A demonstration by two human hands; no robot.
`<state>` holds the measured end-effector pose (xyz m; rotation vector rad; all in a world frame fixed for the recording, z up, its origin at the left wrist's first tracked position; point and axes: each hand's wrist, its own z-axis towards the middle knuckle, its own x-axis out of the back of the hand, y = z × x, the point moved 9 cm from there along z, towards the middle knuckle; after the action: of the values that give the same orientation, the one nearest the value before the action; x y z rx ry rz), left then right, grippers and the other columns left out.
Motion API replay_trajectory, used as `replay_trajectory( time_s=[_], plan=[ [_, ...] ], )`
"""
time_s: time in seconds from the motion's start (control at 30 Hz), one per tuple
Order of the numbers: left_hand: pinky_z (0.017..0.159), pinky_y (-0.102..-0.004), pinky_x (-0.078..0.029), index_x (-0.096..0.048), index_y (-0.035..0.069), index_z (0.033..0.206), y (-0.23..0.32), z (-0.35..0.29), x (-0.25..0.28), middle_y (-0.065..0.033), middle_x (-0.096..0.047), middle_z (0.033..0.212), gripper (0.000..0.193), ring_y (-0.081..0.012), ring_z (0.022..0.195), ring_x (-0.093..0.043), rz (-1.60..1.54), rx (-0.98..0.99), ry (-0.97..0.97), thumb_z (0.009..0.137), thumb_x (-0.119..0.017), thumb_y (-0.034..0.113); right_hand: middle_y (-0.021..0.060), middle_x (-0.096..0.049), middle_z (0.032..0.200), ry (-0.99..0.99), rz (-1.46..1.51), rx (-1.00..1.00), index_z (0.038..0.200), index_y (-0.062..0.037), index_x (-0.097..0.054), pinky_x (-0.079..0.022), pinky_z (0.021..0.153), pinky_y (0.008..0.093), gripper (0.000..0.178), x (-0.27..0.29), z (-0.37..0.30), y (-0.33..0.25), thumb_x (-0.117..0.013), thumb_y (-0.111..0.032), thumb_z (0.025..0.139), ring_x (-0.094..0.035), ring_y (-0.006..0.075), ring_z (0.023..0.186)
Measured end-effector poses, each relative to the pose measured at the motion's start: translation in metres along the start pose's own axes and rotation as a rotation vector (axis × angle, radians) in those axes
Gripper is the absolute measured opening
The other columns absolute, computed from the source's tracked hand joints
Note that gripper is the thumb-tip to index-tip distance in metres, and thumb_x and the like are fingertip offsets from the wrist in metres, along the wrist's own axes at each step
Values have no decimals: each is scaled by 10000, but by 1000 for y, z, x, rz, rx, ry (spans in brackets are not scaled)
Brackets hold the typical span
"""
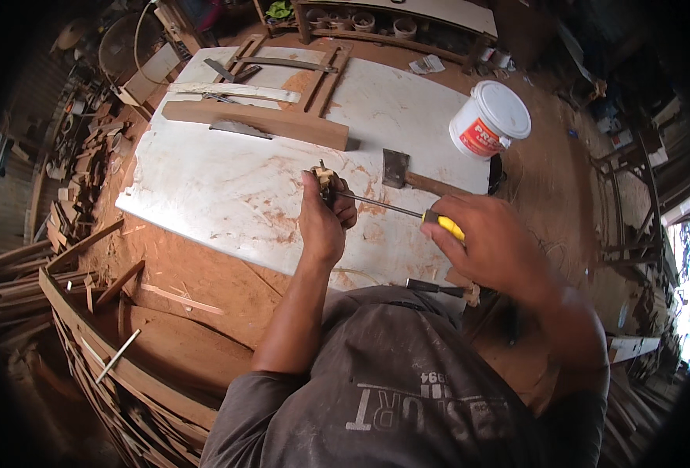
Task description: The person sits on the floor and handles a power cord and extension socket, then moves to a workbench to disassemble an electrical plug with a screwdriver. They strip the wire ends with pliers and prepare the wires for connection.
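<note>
In front of me, above a white board (pixel 228 191), my left hand (pixel 323 226) is closed around a small brass-coloured and dark piece (pixel 325 181) whose exact kind I cannot make out. A thin pin sticks up from its top. My right hand (pixel 489 242) grips the yellow and black handle of a screwdriver (pixel 384 206). The shaft points left, and its tip meets the small piece beside my left fingers; the exact contact point is hidden. Just beyond my right hand lies a hatchet (pixel 396 168), its wooden handle running partly behind that hand.
On the board rest a thick wooden plank (pixel 282 129), a saw blade (pixel 239 129), a wooden frame (pixel 325 82) and a lidded white bucket (pixel 489 121). A dark-handled tool (pixel 434 288) lies close to my body. Wood scraps (pixel 72 195) pile up left; a low bench (pixel 407 15) stands behind.
</note>
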<state>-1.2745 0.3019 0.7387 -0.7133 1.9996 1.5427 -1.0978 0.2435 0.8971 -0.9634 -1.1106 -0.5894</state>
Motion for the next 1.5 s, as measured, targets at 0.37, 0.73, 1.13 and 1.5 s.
replay_trajectory(
  time_s=[0.37, 0.73, 1.13, 1.5],
  plan=[
    [503, -238, -217, -530, 141, 883, -9, 1, -2, 63, -343, 638, 580, -64, 544, -293, -1, 37, -23, 1021, -382, 685, 219, -694, 820, -88, 33, -127, 954, -19, -685, -515, 721, 505, 298, 8, 9, 7, -625, -310, 979, -675, 416, 824],
    [499, -237, -214, -506, 158, 878, -15, 1, -5, 64, -336, 656, 567, -63, 552, -281, -51, 51, -60, 1020, -379, 692, 220, -688, 902, -144, -21, -198, 974, -28, -684, -523, 748, 506, 290, 8, 8, 11, -643, -315, 970, -666, 427, 853],
    [502, -228, -217, -504, 149, 900, -12, -2, -7, 55, -337, 687, 588, -65, 558, -274, -91, 62, -96, 1017, -364, 708, 182, -699, 1019, 69, -87, -9, 1050, -45, -682, -537, 703, 483, 303, 22, 1, -7, -685, -327, 940, -688, 387, 857],
    [511, -229, -220, -520, 144, 923, -21, -9, -6, 52, -344, 690, 587, -62, 569, -280, -71, 106, -42, 1022, -363, 701, 151, -688, 889, 33, -85, -147, 929, -46, -690, -530, 677, 443, 220, 23, -6, -8, -663, -262, 954, -673, 345, 822]
  ],
)
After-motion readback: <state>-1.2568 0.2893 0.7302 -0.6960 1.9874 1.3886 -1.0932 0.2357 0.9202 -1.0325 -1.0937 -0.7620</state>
